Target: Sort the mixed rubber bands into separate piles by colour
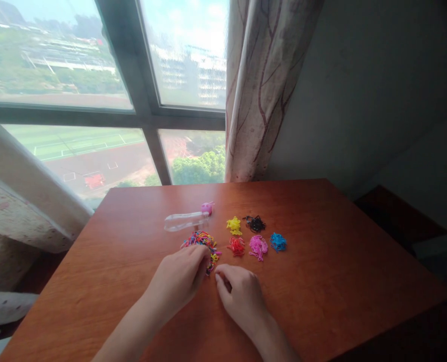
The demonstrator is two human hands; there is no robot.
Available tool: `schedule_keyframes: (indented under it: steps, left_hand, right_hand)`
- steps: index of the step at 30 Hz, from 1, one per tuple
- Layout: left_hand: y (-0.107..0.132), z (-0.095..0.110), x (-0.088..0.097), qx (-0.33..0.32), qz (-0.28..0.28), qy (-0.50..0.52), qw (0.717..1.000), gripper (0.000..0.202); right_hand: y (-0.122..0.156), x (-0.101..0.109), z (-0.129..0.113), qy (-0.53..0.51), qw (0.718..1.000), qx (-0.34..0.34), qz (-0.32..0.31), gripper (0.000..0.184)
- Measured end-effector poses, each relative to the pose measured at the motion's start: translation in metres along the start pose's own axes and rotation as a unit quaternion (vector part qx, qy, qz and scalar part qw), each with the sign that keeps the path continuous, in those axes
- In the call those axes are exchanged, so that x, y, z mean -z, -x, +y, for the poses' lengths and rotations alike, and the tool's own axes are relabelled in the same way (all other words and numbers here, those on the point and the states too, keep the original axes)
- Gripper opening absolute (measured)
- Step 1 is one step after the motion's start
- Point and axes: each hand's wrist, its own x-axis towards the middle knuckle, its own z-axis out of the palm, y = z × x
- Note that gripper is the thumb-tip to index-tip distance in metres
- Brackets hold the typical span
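My left hand [183, 274] is curled over the near side of a mixed-colour heap of small rubber bands [199, 238], its fingers bent down and drawn together; what they hold is hidden. Just right of it, my right hand [242, 291] is closed in a pinch, thumb against forefinger. Anything between those tips is too small to name. Beyond the right hand lie separate piles of bands: yellow [234, 225], black [255, 223], red [237, 246], pink [258, 247] and blue [278, 242].
A clear plastic container [185, 221] lies on its side behind the mixed heap, with a round pink lid [206, 208] by its right end. The brown wooden table [340, 271] meets a window [148, 115] and a patterned curtain [257, 90] at its far edge.
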Motion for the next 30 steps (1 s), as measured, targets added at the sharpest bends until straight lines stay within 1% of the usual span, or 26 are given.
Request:
schedule_keyframes:
  steps: [2,5,7,10,14,21,26,30]
  left_hand:
    - [-0.015,0.009,0.005,-0.018,-0.009,-0.029,0.999,0.016]
    - [-0.037,0.022,0.009,-0.037,-0.019,-0.040,0.998,0.015]
    - [-0.049,0.030,0.009,-0.050,-0.031,-0.044,0.997,0.014]
    - [-0.060,0.038,0.005,-0.063,-0.053,-0.054,0.995,0.010]
    - [-0.067,0.042,0.001,-0.067,-0.071,-0.068,0.993,0.012]
    - [-0.073,0.040,-0.004,-0.061,-0.089,-0.082,0.991,0.013]
    - [-0.075,0.039,-0.007,-0.063,-0.085,-0.079,0.991,0.013]
    - [-0.074,0.037,-0.004,-0.059,-0.072,-0.068,0.993,0.012]
  right_hand:
    - [0.000,0.000,0.000,0.002,1.000,-0.001,-0.001,0.017]
    - [0.000,0.000,0.001,0.018,1.000,-0.003,0.001,0.017]
    - [0.000,-0.002,0.002,0.035,0.999,-0.005,0.003,0.016]
    - [0.000,-0.004,0.005,0.060,0.998,-0.010,0.003,0.014]
    - [0.001,-0.007,0.006,0.078,0.997,-0.018,0.003,0.015]
    - [0.001,-0.005,0.003,0.082,0.997,-0.011,-0.007,0.014]
    - [0.001,-0.005,0.004,0.077,0.997,-0.011,-0.007,0.015]
    - [0.001,-0.005,0.005,0.055,0.998,-0.005,-0.005,0.014]
